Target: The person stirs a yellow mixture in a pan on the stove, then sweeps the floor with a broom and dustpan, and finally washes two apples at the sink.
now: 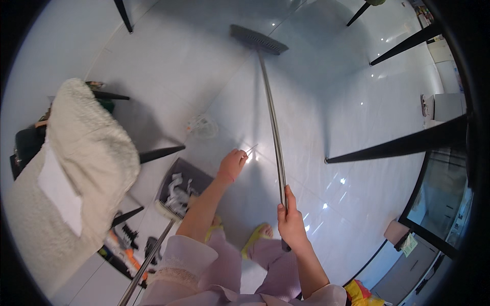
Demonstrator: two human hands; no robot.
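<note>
My right hand (293, 222) grips the metal handle of a broom (272, 114) near its dark lower end. The broom's grey head (258, 39) rests on the tiled floor, far out in front of me. My left hand (232, 164) pinches a thin, pale stick-like piece (252, 149) over the floor; its exact kind is too small to tell. Left of that forearm stands a grey dustpan (172, 172) holding crumpled whitish scraps (178, 195). Its pale toothed edge (168, 211) faces me, and a metal pole (149, 256) runs from it towards the lower left.
A clear plastic piece (203, 127) lies on the floor beyond the dustpan. A chair with a cream fleecy cover (95, 141) stands at left, a white sheet (61, 187) on it. Black tapered furniture legs (394, 141) rise at right. Shoes (152, 248) lie lower left, near the pole.
</note>
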